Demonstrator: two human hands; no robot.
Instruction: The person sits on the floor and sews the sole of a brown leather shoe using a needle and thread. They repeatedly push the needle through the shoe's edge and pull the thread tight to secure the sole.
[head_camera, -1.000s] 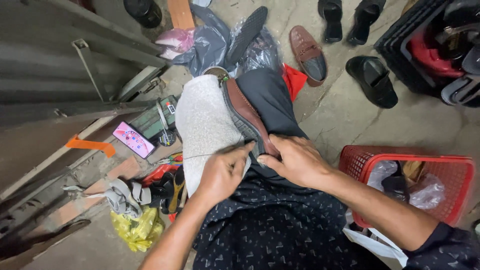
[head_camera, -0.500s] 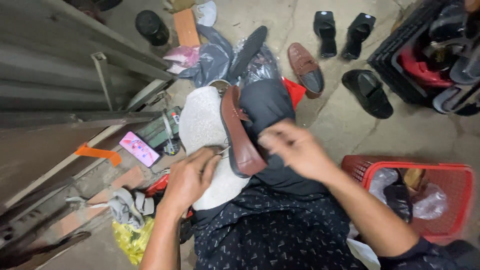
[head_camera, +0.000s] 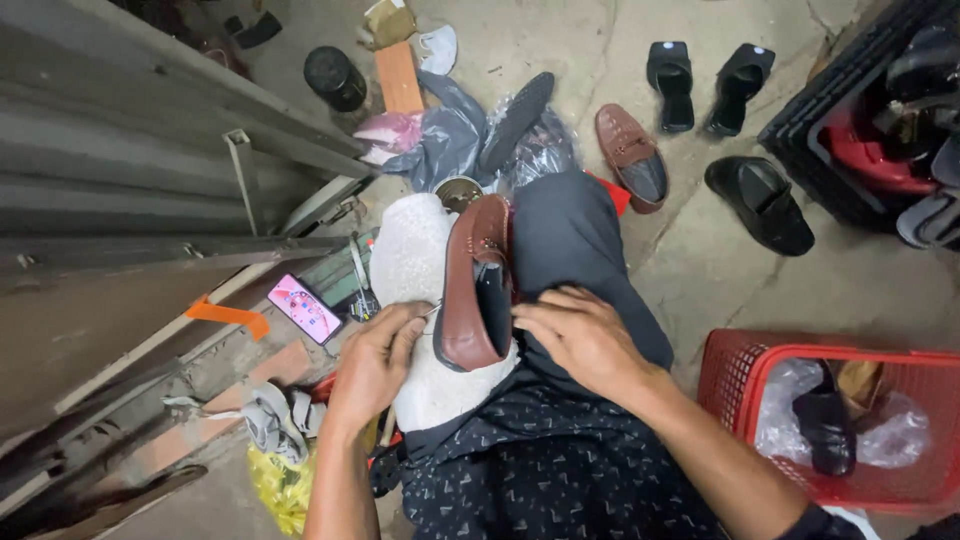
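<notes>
A brown leather loafer (head_camera: 472, 282) lies on its side on a white cloth (head_camera: 420, 270) spread over my knees. My left hand (head_camera: 375, 362) is closed on a thin metal tool (head_camera: 432, 311) whose tip meets the shoe's sole edge. The fingers of my right hand (head_camera: 578, 338) press on the dark lining at the shoe's opening, steadying the shoe. I sit in dark trousers and a dark patterned shirt.
The matching brown loafer (head_camera: 632, 157) lies on the concrete floor ahead, with black sandals (head_camera: 760, 200) and heeled shoes (head_camera: 672, 72) beyond. A red basket (head_camera: 735, 372) with shoes and plastic stands at my right. A phone (head_camera: 305, 308), metal profiles and scraps lie at my left.
The shoe has turned from sole-up to lying on its side. My right hand came back down onto its opening. My left hand shifted up to the sole edge.
</notes>
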